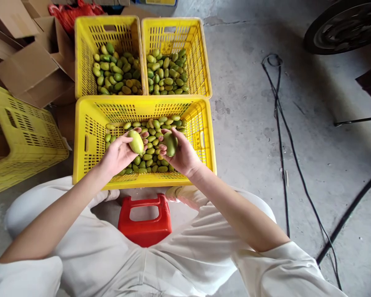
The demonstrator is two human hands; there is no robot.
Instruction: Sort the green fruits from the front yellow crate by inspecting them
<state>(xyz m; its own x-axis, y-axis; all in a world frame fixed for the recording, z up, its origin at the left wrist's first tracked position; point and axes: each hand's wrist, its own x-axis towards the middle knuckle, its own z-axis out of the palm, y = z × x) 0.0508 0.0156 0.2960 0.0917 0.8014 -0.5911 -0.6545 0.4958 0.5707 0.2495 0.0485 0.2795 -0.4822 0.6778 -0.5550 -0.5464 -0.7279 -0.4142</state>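
Observation:
My left hand (119,153) holds a yellow-green mango (136,142) above the near yellow crate (80,140). My right hand (181,156) grips a darker green mango (170,143) right beside it. Both hands hover over the pile of several green mangoes (151,159) lying in that crate. The two held fruits are a little apart, side by side.
Two more yellow crates (80,53) (204,62) with green mangoes stand behind. An empty yellow crate (21,140) lies at the left beside cardboard boxes (31,70). A red stool (144,222) sits under me. Black cables (281,136) run across the concrete floor; a wheel (343,24) is at top right.

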